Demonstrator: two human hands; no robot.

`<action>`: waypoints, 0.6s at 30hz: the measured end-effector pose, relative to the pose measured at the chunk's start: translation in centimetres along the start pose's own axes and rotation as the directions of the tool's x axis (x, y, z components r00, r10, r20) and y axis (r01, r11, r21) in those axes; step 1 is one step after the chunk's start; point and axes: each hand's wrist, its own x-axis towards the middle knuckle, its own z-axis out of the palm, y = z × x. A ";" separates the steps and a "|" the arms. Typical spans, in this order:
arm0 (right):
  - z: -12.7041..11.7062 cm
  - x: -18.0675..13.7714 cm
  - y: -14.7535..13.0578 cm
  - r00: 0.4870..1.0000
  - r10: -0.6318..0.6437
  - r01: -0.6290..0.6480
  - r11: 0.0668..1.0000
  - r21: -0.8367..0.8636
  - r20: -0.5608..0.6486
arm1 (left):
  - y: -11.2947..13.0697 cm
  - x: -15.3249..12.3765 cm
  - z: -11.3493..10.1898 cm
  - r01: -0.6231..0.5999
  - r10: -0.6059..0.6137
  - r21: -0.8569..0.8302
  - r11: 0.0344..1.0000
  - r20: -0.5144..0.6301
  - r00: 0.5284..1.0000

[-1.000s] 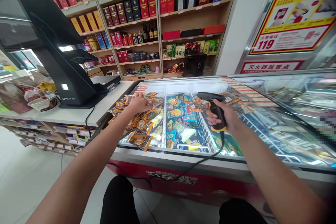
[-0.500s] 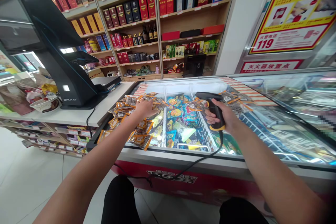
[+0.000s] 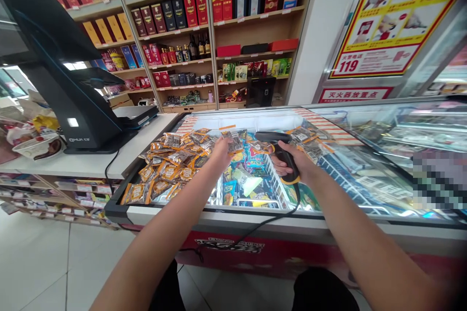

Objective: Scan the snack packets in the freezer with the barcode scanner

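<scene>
My left hand [image 3: 221, 151] grips a small orange-and-clear snack packet [image 3: 232, 139], its printed back turned up, above the glass top of the chest freezer [image 3: 251, 112]. In my right hand [image 3: 292, 159] is a black-and-yellow barcode scanner [image 3: 286, 155]; its head points left toward the packet. A cable runs down from the scanner's handle. To the left of my left hand lies a heap of similar packets [image 3: 168, 170] on the glass. More packets [image 3: 304, 137] lie beyond my right hand, partly hidden by it.
A black checkout terminal [image 3: 73, 82] stands on the white counter [image 3: 146, 148] at left, beside a white bowl [image 3: 40, 148]. Wire baskets of wrapped goods show under the freezer glass. Shelves of boxes and bottles [image 3: 175, 34] line the back wall; a fire-safety poster [image 3: 394, 19] hangs at right.
My left hand has moved right, from the heap toward the scanner, and now holds up one packet. The scanner stays in my right hand. The view has shifted slightly to the right.
</scene>
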 end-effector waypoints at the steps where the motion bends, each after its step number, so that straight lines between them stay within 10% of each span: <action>1: 0.1 0.0 0.1 1.000 0.009 -0.009 1.000 -0.020 -0.002 | -0.6 0.3 0.3 0.007 -0.006 0.030 1.000 -0.028 1.000; 18: 1.4 -0.4 0.5 0.991 0.121 -0.131 0.957 -0.260 -0.056 | -2.7 2.6 -2.1 -0.185 0.184 0.192 0.964 0.023 0.983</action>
